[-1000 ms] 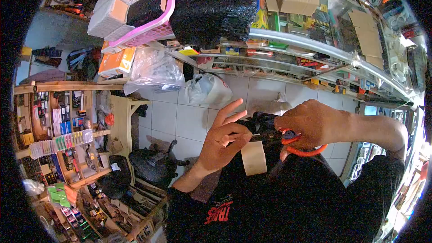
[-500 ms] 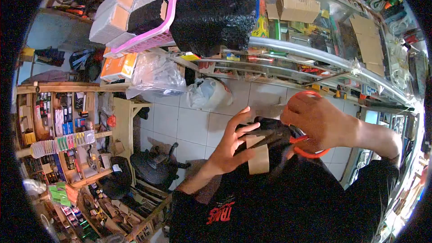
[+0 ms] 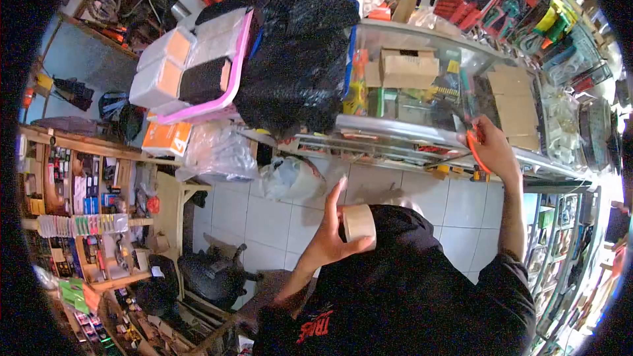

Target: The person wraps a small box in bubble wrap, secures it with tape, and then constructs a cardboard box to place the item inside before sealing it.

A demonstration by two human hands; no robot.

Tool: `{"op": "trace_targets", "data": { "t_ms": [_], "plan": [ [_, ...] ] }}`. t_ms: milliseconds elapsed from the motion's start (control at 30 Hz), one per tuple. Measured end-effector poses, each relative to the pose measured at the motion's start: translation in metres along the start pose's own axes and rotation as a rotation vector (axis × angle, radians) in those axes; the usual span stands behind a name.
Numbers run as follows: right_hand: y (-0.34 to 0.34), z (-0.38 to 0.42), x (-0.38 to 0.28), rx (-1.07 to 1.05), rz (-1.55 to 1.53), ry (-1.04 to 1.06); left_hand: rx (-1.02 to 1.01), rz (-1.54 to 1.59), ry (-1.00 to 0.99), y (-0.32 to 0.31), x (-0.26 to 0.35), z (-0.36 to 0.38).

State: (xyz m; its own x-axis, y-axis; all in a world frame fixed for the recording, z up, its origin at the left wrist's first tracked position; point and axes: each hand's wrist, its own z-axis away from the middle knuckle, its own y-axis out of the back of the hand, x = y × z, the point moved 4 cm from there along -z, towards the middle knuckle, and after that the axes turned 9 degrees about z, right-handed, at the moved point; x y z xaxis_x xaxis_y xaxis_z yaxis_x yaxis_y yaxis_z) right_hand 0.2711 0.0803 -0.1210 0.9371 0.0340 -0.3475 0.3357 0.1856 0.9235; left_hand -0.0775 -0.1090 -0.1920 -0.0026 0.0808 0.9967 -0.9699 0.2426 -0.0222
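Note:
My left hand [image 3: 328,237] is wrapped round a roll of beige tape [image 3: 359,224], its index finger pointing up. The roll is in front of my black shirt. Out to the right, over the front edge of the glass counter, my right hand [image 3: 494,151] grips orange-handled scissors [image 3: 476,150]. The scissor blades point up and away over the glass top, toward a flattened piece of cardboard [image 3: 511,102]. My fingers partly hide the handles.
On the counter [image 3: 395,128] stand an open cardboard box [image 3: 409,69] and a large black-wrapped bundle [image 3: 297,59]. A pink basket [image 3: 198,111] holds wrapped boxes. Plastic bags [image 3: 290,178] lie below, beside a black stool [image 3: 214,277]. Wooden shelves [image 3: 109,283] line the left.
My right hand has moved away from my left, forward to the counter with the scissors. The left hand now holds the tape roll more upright. The view has tilted up toward the counter.

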Motion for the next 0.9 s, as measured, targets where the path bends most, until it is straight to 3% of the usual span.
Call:
{"op": "trace_targets", "data": {
  "t_ms": [67,167,200,433,467,500,567,667,900],
  "plan": [
    [-0.018,-0.027,0.039,0.122,-0.019,-0.099,0.004,-0.458,-0.265,-0.003,0.041,-0.039],
    [-0.045,-0.070,0.080,0.211,0.079,-0.155,-0.029,-0.485,-0.189,-0.022,0.073,-0.096],
    [-0.055,-0.077,0.090,0.305,0.039,-0.061,-0.066,-0.521,-0.239,-0.031,0.082,-0.116],
    [-0.071,-0.078,0.079,0.372,0.097,-0.038,-0.234,-0.927,-0.372,-0.116,0.100,-0.233],
    [-0.069,-0.069,0.069,0.407,0.084,-0.071,-0.271,-0.893,-0.310,-0.128,0.104,-0.250],
    [-0.079,-0.071,0.070,0.424,0.218,-0.094,-0.252,-0.914,-0.355,-0.139,0.107,-0.265],
    [-0.092,-0.063,0.071,0.430,0.273,-0.112,-0.222,-0.951,-0.444,-0.161,0.102,-0.296],
    [-0.105,-0.050,0.074,0.463,0.353,0.020,-0.237,-0.918,-0.389,-0.184,0.074,-0.356],
    [-0.085,-0.028,0.072,0.488,0.015,-0.006,-0.295,-1.050,-0.366,-0.213,0.021,-0.445]
  ]
}}
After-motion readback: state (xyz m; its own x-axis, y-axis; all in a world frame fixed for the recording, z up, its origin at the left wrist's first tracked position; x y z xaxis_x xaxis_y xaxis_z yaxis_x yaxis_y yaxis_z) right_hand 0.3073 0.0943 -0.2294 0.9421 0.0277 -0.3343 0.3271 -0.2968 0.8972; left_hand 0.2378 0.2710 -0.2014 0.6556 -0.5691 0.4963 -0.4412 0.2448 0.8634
